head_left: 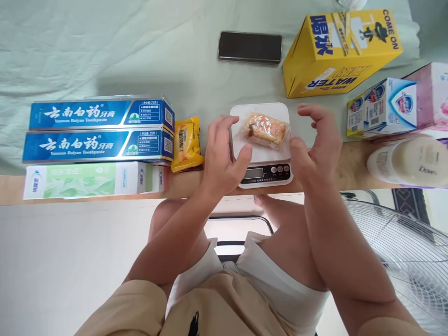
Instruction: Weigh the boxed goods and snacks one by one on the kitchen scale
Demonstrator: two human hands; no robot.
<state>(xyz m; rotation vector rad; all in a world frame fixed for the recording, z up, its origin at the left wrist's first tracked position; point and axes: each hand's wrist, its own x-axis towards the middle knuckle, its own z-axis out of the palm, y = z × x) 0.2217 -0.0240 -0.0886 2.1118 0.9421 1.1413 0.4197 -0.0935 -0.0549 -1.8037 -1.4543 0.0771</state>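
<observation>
On the white platform of a small kitchen scale [241,151] lies a wrapped pastry [267,129] in clear plastic. My left hand [224,156] is at the scale's left side, thumb and fingers apart, with nothing held. Over at the right side, my right hand [317,144] is likewise open, its thumb close to the wrapper's right end; whether it touches cannot be made out. The scale's dark display and buttons face me, and the digits are not readable.
Stacked toothpaste boxes [94,145] and a yellow soap packet [187,143] lie left. A phone [250,47] and yellow carton [343,51] are behind. At right are a soap box [383,107], a pink box [432,95] and a Dove bottle [409,161]. A fan [402,252] stands below.
</observation>
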